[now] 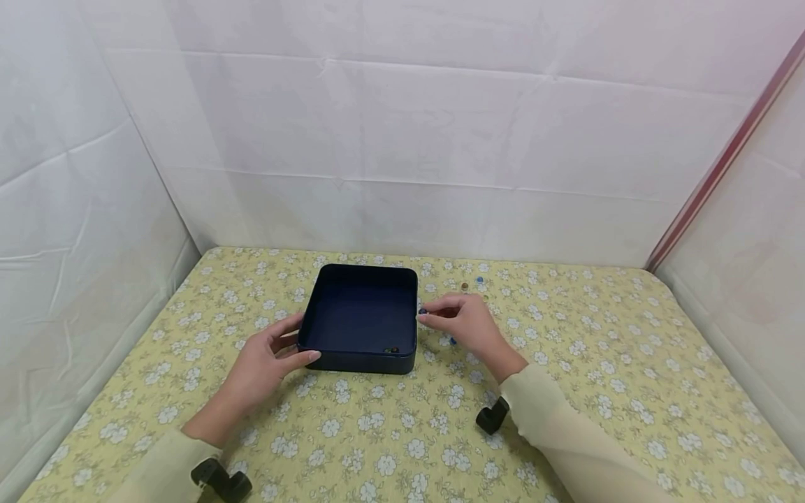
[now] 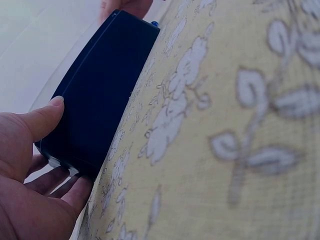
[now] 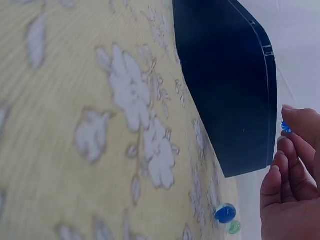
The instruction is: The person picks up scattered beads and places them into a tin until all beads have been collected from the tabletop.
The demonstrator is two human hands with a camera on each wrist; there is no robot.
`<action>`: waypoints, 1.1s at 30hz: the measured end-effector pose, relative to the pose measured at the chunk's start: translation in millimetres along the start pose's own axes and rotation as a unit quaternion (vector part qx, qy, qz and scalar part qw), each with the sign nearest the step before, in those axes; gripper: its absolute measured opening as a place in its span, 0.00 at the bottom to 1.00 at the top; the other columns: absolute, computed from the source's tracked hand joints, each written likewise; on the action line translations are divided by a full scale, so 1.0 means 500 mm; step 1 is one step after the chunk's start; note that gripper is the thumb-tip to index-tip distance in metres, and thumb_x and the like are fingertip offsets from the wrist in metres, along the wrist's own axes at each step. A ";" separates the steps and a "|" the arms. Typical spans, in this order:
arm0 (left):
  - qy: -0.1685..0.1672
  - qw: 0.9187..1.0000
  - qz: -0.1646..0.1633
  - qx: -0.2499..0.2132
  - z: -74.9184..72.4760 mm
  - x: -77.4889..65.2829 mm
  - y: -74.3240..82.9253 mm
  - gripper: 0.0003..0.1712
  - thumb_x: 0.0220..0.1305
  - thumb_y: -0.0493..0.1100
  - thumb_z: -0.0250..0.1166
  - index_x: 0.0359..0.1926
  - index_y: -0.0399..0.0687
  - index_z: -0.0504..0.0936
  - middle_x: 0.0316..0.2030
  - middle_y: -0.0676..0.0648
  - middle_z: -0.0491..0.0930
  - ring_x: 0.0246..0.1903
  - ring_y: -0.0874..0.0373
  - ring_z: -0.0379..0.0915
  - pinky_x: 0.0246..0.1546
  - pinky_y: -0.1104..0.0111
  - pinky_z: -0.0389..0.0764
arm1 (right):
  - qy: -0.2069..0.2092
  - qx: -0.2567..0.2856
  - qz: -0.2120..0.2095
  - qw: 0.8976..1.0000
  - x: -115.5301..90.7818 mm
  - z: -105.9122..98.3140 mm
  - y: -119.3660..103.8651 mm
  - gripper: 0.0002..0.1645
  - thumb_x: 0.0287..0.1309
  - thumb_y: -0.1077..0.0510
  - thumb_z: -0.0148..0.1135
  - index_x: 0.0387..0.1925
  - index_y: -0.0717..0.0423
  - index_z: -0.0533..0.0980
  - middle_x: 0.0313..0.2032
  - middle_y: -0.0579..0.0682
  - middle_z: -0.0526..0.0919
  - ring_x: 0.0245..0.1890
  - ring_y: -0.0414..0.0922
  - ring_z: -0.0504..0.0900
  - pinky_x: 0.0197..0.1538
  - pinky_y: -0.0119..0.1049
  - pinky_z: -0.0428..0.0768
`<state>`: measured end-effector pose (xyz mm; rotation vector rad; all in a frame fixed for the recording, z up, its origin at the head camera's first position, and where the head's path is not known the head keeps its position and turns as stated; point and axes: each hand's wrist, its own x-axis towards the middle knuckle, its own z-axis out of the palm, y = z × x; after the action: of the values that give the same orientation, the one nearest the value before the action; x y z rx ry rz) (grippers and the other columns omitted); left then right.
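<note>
A dark blue open-topped box [image 1: 367, 362] lies on the cloth. My left hand [image 1: 260, 360] grips its near left corner, thumb on the front wall and fingers along the left side, as the left wrist view [image 2: 82, 90] also shows of the box. Beside the right wall, my right hand [image 1: 468, 325] pinches a small blue marble [image 3: 286, 126] between thumb and fingertip, near rim height. Inside the box, small dark marbles [image 1: 393, 350] sit in the near right corner. Below the right hand, a blue marble [image 3: 225, 213] and a green marble [image 3: 234, 227] rest on the cloth.
Beyond the right hand lie a brown marble [image 1: 465, 286] and a light blue marble [image 1: 480, 279]. A yellow floral tablecloth [image 1: 390, 447] covers the table. White sheets [image 1: 390, 140] enclose the back and sides. Black wrist mounts [image 1: 492, 416] sit on both sleeves.
</note>
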<state>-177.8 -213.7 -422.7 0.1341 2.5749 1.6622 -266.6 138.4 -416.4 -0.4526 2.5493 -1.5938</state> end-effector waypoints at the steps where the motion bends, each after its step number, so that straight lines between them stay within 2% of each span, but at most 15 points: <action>1: 0.001 1.000 0.000 0.000 0.000 0.000 0.000 0.47 0.66 0.52 0.72 0.80 0.53 0.60 0.77 0.39 0.62 0.71 0.40 0.68 0.56 0.65 0.85 | 0.000 0.004 0.002 1.000 0.001 0.002 -0.001 0.15 0.59 0.49 0.76 0.47 0.46 0.89 0.48 0.45 0.88 0.41 0.44 0.86 0.43 0.43 0.87; 9: 0.001 1.000 -0.001 0.003 0.001 0.000 -0.002 0.47 0.66 0.53 0.72 0.80 0.53 0.60 0.76 0.39 0.63 0.70 0.39 0.68 0.56 0.65 0.85 | 0.006 0.014 -0.006 1.000 0.006 0.016 -0.015 0.16 0.58 0.47 0.77 0.47 0.45 0.89 0.48 0.46 0.87 0.41 0.43 0.86 0.45 0.46 0.87; 18: 0.001 1.000 -0.004 0.001 0.000 0.001 0.000 0.47 0.66 0.53 0.72 0.80 0.54 0.60 0.76 0.38 0.63 0.70 0.39 0.69 0.56 0.65 0.85 | -0.005 0.031 -0.037 0.999 0.015 0.033 -0.028 0.21 0.60 0.48 0.76 0.51 0.54 0.87 0.45 0.47 0.87 0.41 0.45 0.86 0.45 0.47 0.87; 27: 0.002 1.000 -0.003 0.006 0.002 0.002 0.001 0.47 0.66 0.52 0.72 0.80 0.54 0.60 0.76 0.39 0.62 0.70 0.39 0.69 0.56 0.65 0.85 | -0.010 0.045 -0.037 0.998 0.024 0.050 -0.041 0.21 0.60 0.49 0.75 0.52 0.55 0.87 0.47 0.47 0.87 0.42 0.46 0.85 0.47 0.57 0.85; 33: 0.002 1.000 -0.005 0.007 0.001 0.000 0.003 0.47 0.66 0.53 0.72 0.80 0.53 0.60 0.76 0.38 0.63 0.70 0.39 0.69 0.56 0.65 0.85 | -0.006 0.041 -0.051 0.998 0.029 0.060 -0.052 0.20 0.60 0.48 0.75 0.50 0.54 0.88 0.44 0.46 0.88 0.39 0.45 0.85 0.44 0.55 0.85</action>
<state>-177.7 -212.6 -421.3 0.1176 2.5868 1.6422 -267.9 97.7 -405.5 -0.5901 2.4779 -1.7149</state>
